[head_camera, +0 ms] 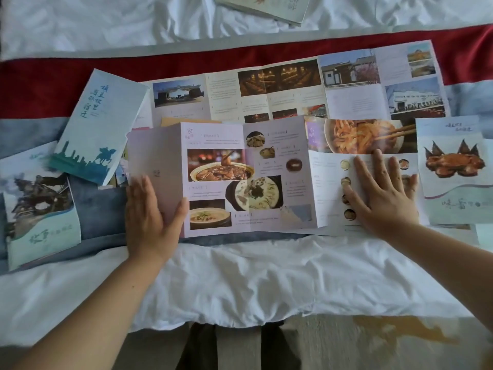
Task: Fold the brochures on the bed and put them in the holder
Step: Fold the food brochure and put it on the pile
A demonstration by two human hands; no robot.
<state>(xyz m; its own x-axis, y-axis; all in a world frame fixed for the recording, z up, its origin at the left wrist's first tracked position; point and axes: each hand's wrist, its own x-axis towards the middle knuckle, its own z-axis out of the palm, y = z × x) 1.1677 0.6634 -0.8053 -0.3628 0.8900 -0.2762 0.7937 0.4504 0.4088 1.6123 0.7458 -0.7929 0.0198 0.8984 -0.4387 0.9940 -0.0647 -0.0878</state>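
Observation:
A long food brochure [240,177] with dish photos lies partly unfolded across the bed in front of me. My left hand [149,214] grips its lifted left-end panel, thumb on the inner side. My right hand [384,188] lies flat, fingers spread, pressing the brochure's right panels down. Behind it a second long brochure [293,86] with building photos is spread fully open. Folded brochures lie around: a blue one with a horseman [98,126] at left, another [40,204] at far left, one with a crab picture [453,169] at right. No holder is in view.
The bed has a white sheet [240,276] near me, a grey-blue and red runner [37,86] under the brochures, and more white bedding beyond. Another folded brochure [266,6] lies at the top edge. The floor [373,343] shows below the bed's near edge.

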